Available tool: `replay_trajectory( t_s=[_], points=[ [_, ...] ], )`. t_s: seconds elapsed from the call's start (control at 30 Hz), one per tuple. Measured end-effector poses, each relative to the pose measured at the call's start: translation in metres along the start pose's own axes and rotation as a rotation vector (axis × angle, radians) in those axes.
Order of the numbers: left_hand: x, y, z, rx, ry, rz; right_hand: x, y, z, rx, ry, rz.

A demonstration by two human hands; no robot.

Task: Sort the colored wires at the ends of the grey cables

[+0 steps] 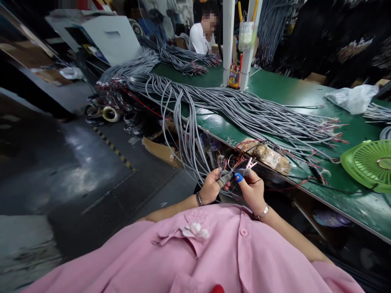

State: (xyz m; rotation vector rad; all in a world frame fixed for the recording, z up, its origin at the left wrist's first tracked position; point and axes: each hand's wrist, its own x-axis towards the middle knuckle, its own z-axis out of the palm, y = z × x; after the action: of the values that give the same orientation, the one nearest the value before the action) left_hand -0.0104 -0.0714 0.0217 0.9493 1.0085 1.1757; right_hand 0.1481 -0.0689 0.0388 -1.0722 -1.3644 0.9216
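Observation:
My left hand (212, 186) and my right hand (252, 188) are close together in front of my pink shirt, just off the near edge of the green bench (275, 95). Both are closed on the end of a grey cable (227, 178), where thin red, blue and white wires (236, 162) fan out. Taped fingertips show on both hands, blue on the right thumb. A big bundle of grey cables (244, 112) lies across the bench and droops over its edge beside my hands.
A green fan (369, 162) lies on the bench at the right, with a clear plastic bag (351, 97) behind it. White posts (229, 40) stand mid-bench. A person in white (200, 36) sits at the far end. Cardboard and tape rolls (110, 114) lie on the dark floor at left.

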Motion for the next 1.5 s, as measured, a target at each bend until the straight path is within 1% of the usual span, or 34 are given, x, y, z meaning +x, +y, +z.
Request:
replay_trajectory(
  t_s=[0.07,0.1,0.17,0.2,0.27,0.3,0.33,0.37,0.4,0.43,0.47,0.57,0.6,0.67,0.73,0.83,0.93,1.03,1.1,1.17,1.3,1.37,1.43,1.47,1.5],
  points=[
    [0.002,-0.001,0.0,-0.034,0.009,-0.011,-0.002,-0.002,-0.005,-0.153,-0.077,-0.196],
    [0.003,-0.001,0.0,-0.065,0.018,-0.016,-0.003,-0.003,-0.006,-0.21,-0.155,-0.3],
    [0.005,0.0,0.0,-0.128,0.053,-0.026,-0.004,-0.005,-0.006,-0.258,-0.375,-0.47],
    [0.007,0.0,0.0,-0.145,0.073,-0.035,-0.005,-0.006,-0.005,-0.25,-0.494,-0.517],
    [0.011,0.002,-0.003,-0.148,0.093,-0.057,-0.007,-0.007,-0.001,-0.209,-0.703,-0.524],
    [0.012,0.003,-0.005,-0.147,0.086,-0.063,-0.009,-0.007,0.0,-0.184,-0.777,-0.496],
    [0.013,0.005,-0.007,-0.156,0.066,-0.061,-0.01,-0.006,0.001,-0.16,-0.821,-0.461],
    [0.014,0.006,-0.009,-0.181,0.036,-0.053,-0.01,-0.005,0.001,-0.143,-0.83,-0.424],
    [0.014,0.007,-0.012,-0.222,0.0,-0.04,-0.011,-0.004,0.0,-0.135,-0.801,-0.387],
    [0.013,0.008,-0.015,-0.276,-0.044,-0.033,-0.011,-0.003,-0.001,-0.129,-0.735,-0.347],
    [0.012,0.009,-0.019,-0.336,-0.093,-0.033,-0.011,-0.003,-0.003,-0.12,-0.64,-0.297],
    [0.01,0.013,-0.029,-0.514,-0.244,-0.081,-0.008,-0.004,-0.005,-0.02,-0.324,-0.101],
    [0.009,0.015,-0.031,-0.557,-0.283,-0.103,-0.007,-0.006,-0.004,0.046,-0.249,-0.037],
    [0.007,0.017,-0.035,-0.607,-0.328,-0.136,-0.004,-0.013,0.001,0.203,-0.168,0.062],
    [0.006,0.018,-0.038,-0.621,-0.343,-0.15,-0.001,-0.023,0.008,0.355,-0.154,0.138],
    [0.005,0.015,-0.039,-0.613,-0.345,-0.146,0.002,-0.037,0.017,0.507,-0.196,0.237],
    [0.004,0.009,-0.041,-0.593,-0.358,-0.119,0.004,-0.045,0.024,0.597,-0.239,0.328],
    [0.004,0.005,-0.043,-0.57,-0.379,-0.108,0.005,-0.045,0.029,0.636,-0.279,0.377],
    [0.003,0.005,-0.042,-0.565,-0.388,-0.124,0.005,-0.04,0.031,0.594,-0.315,0.352],
    [0.003,0.005,-0.042,-0.556,-0.387,-0.147,0.004,-0.034,0.032,0.457,-0.345,0.255],
    [0.004,0.002,-0.042,-0.471,-0.363,-0.176,0.006,-0.024,0.025,0.005,-0.346,-0.116],
    [0.006,0.001,-0.045,-0.384,-0.37,-0.187,0.008,-0.02,0.017,-0.135,-0.368,-0.252],
    [0.008,0.002,-0.05,-0.256,-0.407,-0.184,0.01,-0.016,0.006,-0.158,-0.439,-0.283],
    [0.009,0.003,-0.053,-0.174,-0.44,-0.175,0.01,-0.013,0.0,-0.132,-0.493,-0.255],
    [0.011,0.006,-0.055,-0.078,-0.484,-0.159,0.008,-0.009,-0.006,-0.086,-0.537,-0.193]
  ],
)
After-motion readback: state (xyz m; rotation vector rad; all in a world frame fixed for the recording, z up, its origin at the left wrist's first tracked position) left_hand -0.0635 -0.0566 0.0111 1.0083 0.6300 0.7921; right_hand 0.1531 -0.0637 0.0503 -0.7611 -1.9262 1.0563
